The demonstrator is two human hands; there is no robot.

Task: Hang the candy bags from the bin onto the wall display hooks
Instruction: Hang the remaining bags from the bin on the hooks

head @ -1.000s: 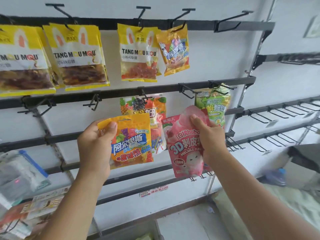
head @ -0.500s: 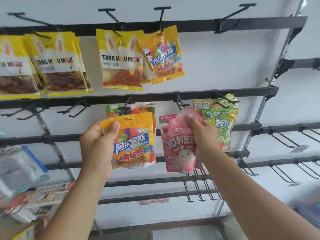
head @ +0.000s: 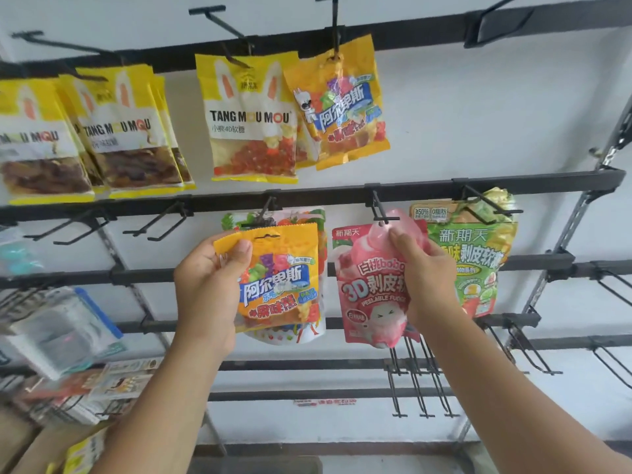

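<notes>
My left hand (head: 208, 289) grips an orange candy bag (head: 280, 282) by its upper left corner, held in front of a colourful bag (head: 307, 217) hanging on a middle-rail hook. My right hand (head: 424, 278) holds a pink peach candy bag (head: 369, 289) near its top, and the top of that bag sits right at the tip of a black hook (head: 384, 213) on the middle rail. I cannot tell whether the hook passes through the hole. A green candy bag (head: 478, 248) hangs just to the right.
Yellow bags (head: 249, 118) and a matching orange bag (head: 342, 107) hang on the top rail. Bare hooks (head: 160, 227) stick out to the left on the middle rail, and more hooks (head: 417, 381) on the lower rails. Packaged goods (head: 61, 330) fill the lower left.
Both hands rose with their bags and came closer to the wall. The pink bag's top moved up to the middle-rail hook tip.
</notes>
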